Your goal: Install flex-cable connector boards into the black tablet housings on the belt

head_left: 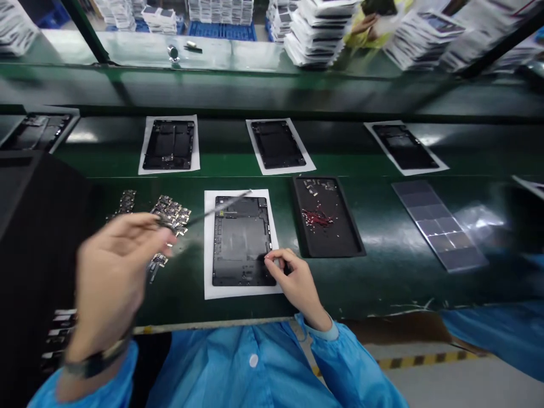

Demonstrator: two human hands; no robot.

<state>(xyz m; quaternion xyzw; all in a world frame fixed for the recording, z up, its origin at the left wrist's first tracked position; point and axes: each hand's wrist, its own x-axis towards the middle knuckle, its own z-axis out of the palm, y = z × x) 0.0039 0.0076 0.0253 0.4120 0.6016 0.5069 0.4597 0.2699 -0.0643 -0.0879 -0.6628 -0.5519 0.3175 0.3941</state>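
Observation:
My left hand (121, 260), blurred by motion, is raised over the left of the bench. It pinches a small circuit board (166, 222) with a long dark ribbon cable (216, 208) that stretches up to the right. A black tablet housing (242, 241) lies on a white sheet (208, 289) in front of me. At the housing's lower right edge is my right hand (295, 277), thumb and forefinger pressed together; what they hold, if anything, is too small to name. Several small circuit boards (172, 209) lie beyond my left hand.
A black tray (335, 243) with small red and white parts stands right of the housing. Clear film strips (442, 226) lie farther right. More housings (278, 143) on white sheets line the back. A large black box (38, 226) borders the left side.

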